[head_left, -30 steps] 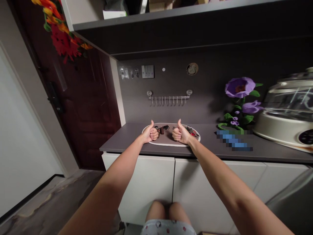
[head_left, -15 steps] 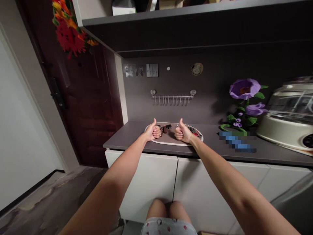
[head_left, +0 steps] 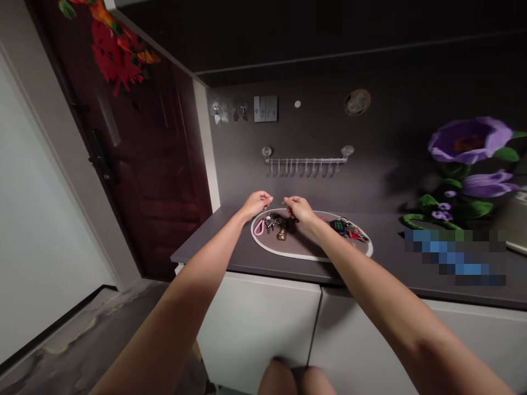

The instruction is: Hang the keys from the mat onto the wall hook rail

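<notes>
My left hand (head_left: 258,204) hangs just over the back left edge of an oval mat with a white rim (head_left: 272,253), its fingers curled in. To its right, my right hand (head_left: 300,209) is over the mat with thumb and fingers drawn together. I see nothing held in either hand. Below the left hand lie a bunch of keys (head_left: 272,223), a pink loop (head_left: 259,227) and a brown key fob (head_left: 282,231). Right of my right wrist are a dark item with green marks (head_left: 338,226) and red-and-metal keys (head_left: 356,233). My right forearm hides part of the mat.
A clear rail with hooks (head_left: 307,161) is fixed to the wall behind the mat. Purple craft flowers (head_left: 471,140) stand at the right, with a pixelated blue patch before them. White cabinet doors (head_left: 263,323) lie below the counter (head_left: 201,236); a dark red door (head_left: 160,181) is at left.
Both hands have gone from thumbs-up fists to lowered thumbs with curled fingers, and moved toward the back of the mat. The view has come closer and shifted, showing more of the mat's items.
</notes>
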`<state>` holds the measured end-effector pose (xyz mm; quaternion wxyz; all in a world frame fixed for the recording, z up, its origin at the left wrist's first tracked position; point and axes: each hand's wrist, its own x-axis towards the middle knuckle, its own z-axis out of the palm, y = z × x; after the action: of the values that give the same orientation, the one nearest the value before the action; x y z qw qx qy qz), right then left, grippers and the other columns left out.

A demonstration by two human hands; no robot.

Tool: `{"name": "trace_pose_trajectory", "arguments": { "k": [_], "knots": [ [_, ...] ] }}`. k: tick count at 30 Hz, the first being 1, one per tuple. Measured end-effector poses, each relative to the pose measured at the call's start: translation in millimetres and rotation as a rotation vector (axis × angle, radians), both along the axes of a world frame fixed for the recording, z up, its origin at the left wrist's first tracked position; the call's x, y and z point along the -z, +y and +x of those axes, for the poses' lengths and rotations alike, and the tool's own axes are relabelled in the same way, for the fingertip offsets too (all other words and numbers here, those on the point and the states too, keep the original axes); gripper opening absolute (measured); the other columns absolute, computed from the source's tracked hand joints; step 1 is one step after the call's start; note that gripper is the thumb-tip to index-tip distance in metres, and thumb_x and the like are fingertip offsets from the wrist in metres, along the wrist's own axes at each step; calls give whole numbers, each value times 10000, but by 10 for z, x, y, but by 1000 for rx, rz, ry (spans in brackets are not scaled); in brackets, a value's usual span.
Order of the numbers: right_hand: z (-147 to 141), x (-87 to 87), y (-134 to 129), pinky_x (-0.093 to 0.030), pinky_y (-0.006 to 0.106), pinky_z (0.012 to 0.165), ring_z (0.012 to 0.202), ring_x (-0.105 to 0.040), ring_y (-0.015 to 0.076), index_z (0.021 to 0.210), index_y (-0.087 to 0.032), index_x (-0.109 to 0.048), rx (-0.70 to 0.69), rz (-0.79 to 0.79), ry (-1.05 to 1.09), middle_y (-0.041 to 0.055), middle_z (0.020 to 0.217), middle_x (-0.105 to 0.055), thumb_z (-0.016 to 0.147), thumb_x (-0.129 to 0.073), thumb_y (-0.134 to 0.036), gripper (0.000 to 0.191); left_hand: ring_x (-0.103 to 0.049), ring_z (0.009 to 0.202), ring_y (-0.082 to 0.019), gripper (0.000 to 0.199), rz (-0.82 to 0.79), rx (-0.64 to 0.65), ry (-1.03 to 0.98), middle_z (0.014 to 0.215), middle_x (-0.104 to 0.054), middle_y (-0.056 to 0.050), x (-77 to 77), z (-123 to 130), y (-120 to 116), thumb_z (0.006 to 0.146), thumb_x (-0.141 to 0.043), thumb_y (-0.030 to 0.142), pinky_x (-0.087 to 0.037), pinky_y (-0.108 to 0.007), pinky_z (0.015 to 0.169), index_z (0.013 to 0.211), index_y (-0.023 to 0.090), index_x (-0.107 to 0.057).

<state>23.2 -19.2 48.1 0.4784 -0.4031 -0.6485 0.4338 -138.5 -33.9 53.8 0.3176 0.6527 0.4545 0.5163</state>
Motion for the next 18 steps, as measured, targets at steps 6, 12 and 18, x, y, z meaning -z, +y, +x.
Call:
{"name": "trace_pose_trajectory", "arguments": {
  "k": [6,12,18],
  "knots": [
    [-167,168,222,-393,207,583,569,-492,88,806,-165,-553,188,266,-242,-17,617,-553,766,-473,-281,147,-465,581,-86,106,168,-121,369,631,-546,6,208,-144,183,728,-514,213,-370,-213,592,737,133,-584],
    [-116,281,237,-379,235,705,732,-539,126,812,-163,-609,112,515,-618,48,813,-634,771,-498,-217,130,-504,732,-133,148,290,-7,747,762,-587,-29,281,-222,166,752,-502,223,-374,-246,723,765,167,-638],
    [-136,314,250,-361,231,711,780,-538,144,801,-158,-634,88,581,-768,65,842,-636,789,-484,-214,161,-499,734,-144,157,260,74,854,767,-563,-38,281,-251,149,756,-519,283,-361,-241,700,750,169,-627]
  ]
}}
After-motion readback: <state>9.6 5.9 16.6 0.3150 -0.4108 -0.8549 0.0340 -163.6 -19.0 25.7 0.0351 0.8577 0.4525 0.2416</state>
